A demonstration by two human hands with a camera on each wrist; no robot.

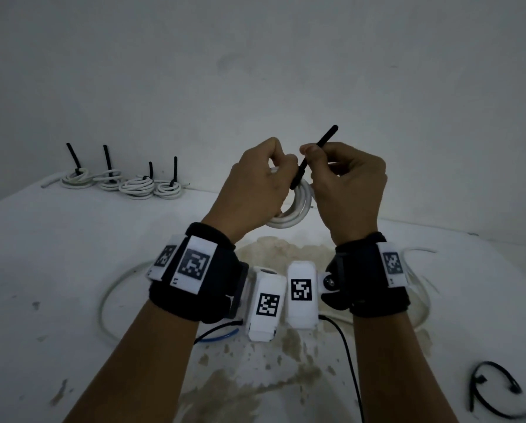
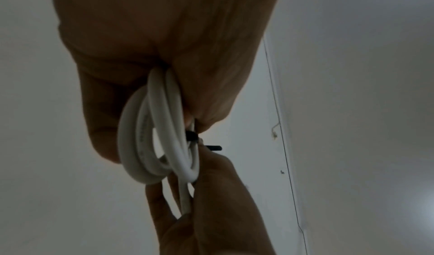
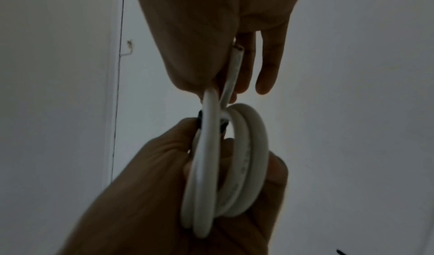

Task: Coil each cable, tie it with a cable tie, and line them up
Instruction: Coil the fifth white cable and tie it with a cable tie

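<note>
Now | left hand (image 1: 257, 184) grip: white coil (image 1: 298, 206) | right hand (image 1: 350, 184) grip: pinching black tie (image 1: 313, 157)

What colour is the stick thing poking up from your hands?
Black: the cable tie, clearest in the head view.

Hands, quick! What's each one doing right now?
Left hand: grips the white coiled cable.
Right hand: pinches the black cable tie.
</note>
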